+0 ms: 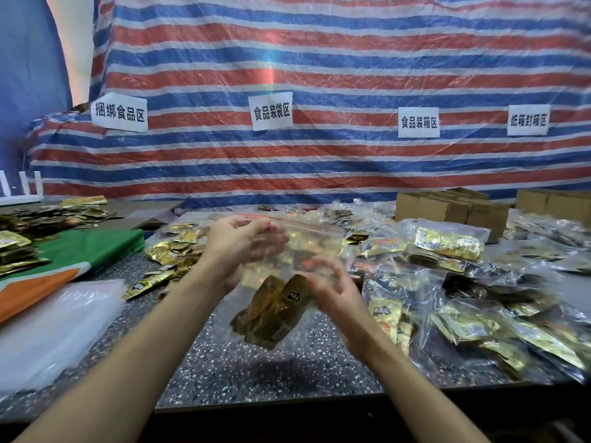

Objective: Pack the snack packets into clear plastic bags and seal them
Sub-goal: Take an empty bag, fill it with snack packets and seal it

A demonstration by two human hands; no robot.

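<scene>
zip bag held above table, partly filled

the clear zip bag (307,244) is off the speckled table (287,362), held in the air between both hands, red zip strip uppermost. dark and gold snack packets (271,311) sit in its lower end; their count cannot be made out through the film. the left hand (240,247) is at the bag's upper left, fingers curled onto the plastic just below the strip; motion blur smears the fingertips. the right hand (332,292) is at the bag's lower right, fingers spread and bent toward the film; whether they pinch it or only touch cannot be told. left of the bag lie loose gold packets (166,254), and further left a stack of empty clear bags (54,318), cut by the frame edge, beside a green and orange cloth (80,251). right of the bag, filled bags (447,282) are heaped, overlapping, contents hard to separate. behind and right of the bag stand cardboard boxes (447,209), partly hidden. a striped tarp (319,75) with paper labels hangs behind the bag.
</scene>
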